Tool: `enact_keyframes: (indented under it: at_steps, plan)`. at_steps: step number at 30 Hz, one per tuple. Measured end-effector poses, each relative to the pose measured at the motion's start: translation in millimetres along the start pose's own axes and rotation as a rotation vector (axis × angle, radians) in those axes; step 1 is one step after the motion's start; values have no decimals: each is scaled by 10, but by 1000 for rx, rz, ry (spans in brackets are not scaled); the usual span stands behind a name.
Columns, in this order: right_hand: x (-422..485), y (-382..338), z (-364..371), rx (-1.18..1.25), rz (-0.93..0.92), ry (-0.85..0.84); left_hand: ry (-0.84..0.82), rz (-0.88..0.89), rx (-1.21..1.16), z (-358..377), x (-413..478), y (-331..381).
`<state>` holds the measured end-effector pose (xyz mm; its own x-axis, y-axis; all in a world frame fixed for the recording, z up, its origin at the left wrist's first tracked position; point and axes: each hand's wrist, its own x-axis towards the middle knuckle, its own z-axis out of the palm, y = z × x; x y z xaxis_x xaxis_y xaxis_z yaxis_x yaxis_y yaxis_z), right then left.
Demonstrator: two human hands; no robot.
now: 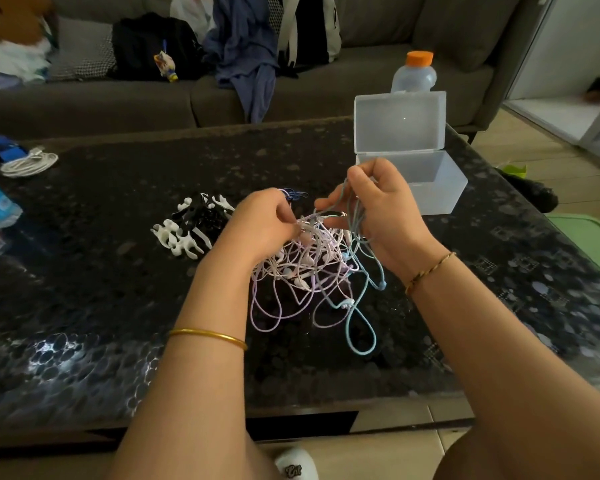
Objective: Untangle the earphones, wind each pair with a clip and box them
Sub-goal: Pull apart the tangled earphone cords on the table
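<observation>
The left hand (pixel 262 221) pinched and the right hand (pixel 381 211) gripped the tangle of thin pink, white and blue earphone wires (pixel 305 263), which looked soft, light and best pulled gently by one loop.

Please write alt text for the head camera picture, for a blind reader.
A left hand pinches pale cords and a right hand grips blue ones in a tangle of earphones on a dark table. Black and white clips lie to the left; an open clear box stands behind.

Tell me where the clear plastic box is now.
In the head view the clear plastic box stands open at the far right of the table, just beyond the right hand, with the orange-capped bottle behind it.
</observation>
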<state>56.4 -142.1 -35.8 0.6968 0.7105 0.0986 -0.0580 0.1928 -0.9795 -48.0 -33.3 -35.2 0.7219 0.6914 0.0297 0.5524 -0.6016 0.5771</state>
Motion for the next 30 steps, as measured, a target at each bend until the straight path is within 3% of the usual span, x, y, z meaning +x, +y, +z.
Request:
enact_keyframes:
  at_steps: [5,8,14,18,22,27,30]
  plan:
    - [10,56,8,-239,32,55,104,-10,81,12,35,-9]
    - [15,47,13,-334,-10,37,40,-8,105,14,39,-16]
    - [3,19,51,-317,-73,-18,4,75,-218,-34,-5,98]
    - [16,52,66,-205,-103,-41,-163,84,-164,32,7,91]
    - [22,79,47,-169,-86,-26,-193,39,-112,31,10,65]
    - [39,80,15,-694,-82,-96,-144,68,-66,-6,-24,51]
    - [22,57,16,-858,-66,-172,-120,69,-68,-30,-37,60]
